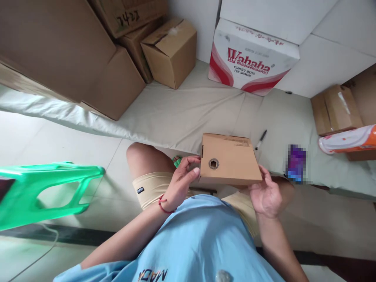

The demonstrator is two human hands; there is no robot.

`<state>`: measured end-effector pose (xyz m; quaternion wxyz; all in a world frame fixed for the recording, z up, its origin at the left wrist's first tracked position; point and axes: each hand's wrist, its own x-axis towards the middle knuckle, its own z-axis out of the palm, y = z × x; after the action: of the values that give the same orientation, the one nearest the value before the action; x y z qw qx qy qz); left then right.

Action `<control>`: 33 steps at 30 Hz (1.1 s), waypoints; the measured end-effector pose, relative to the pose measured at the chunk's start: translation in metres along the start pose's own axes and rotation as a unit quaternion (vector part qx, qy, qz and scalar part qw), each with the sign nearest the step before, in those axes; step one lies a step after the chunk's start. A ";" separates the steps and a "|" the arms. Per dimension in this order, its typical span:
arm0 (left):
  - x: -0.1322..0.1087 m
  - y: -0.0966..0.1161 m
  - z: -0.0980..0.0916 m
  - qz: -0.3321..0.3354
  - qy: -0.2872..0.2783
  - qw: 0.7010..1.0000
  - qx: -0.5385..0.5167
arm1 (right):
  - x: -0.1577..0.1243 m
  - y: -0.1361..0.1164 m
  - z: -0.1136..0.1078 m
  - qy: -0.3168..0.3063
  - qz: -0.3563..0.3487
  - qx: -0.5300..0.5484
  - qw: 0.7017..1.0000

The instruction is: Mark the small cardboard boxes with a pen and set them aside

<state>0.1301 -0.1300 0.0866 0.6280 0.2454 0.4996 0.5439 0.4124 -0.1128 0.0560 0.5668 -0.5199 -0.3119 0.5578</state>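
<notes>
A flat brown cardboard box (232,158) with a round hole near its left side and small print along its far right edge lies level before me. My left hand (185,176), with a red cord at the wrist, grips the box's left edge, thumb by the near corner. At the near right corner, my right hand (266,194) holds it with the fingers partly behind the edge. The far part of the box is over the cloth-covered surface (188,113); its near side is above my lap. A black and white pen (261,140) lies just right of the box.
A pixelated purple object (296,163) lies further right, near an orange and white package (349,140). A Wahaba-labelled white and red carton (252,58) stands at the back. Several brown cartons (172,53) are stacked back left. A green plastic stool (53,192) stands at left.
</notes>
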 end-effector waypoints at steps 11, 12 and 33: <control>0.022 -0.015 -0.023 -0.177 0.084 0.975 -0.102 | -0.039 -0.050 0.029 -0.286 -0.239 -0.284 0.883; 0.022 -0.017 -0.024 -0.189 0.083 0.972 -0.112 | -0.040 -0.053 0.033 -0.305 -0.265 -0.297 0.865; 0.015 0.006 -0.017 0.123 -0.148 0.977 0.087 | -0.012 -0.008 -0.019 -0.129 -0.047 -0.198 0.971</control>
<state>0.1114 -0.1188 0.0799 0.5994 0.4368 0.4123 0.5292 0.4306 -0.1276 0.0613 0.4333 -0.5301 -0.5106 0.5201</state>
